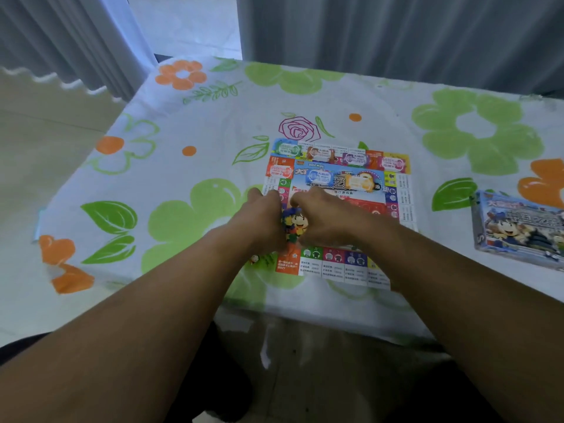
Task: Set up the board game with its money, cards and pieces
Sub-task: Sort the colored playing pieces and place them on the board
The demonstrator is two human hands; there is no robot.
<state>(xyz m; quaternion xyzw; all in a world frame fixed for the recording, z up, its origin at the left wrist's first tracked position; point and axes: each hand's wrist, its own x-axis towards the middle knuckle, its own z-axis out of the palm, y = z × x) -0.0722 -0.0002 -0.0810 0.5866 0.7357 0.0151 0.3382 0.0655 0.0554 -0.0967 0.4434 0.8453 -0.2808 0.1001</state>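
The colourful game board (345,267) lies flat on the table in front of me. Several wrapped packs of play money (319,177) sit along its far edge, at its far-left corner and in its centre. My left hand (262,218) and my right hand (323,221) meet over the board's left side, fingers curled inward. Between them is a small cluster of blue, green and yellow pieces (290,235), mostly hidden by the fingers. I cannot tell whether the pieces are in a bag.
The game box (518,227) lies on the table at the right, apart from the board. A flowered tablecloth (183,209) covers the table, whose near edge runs just below the board. Grey curtains (396,35) hang behind.
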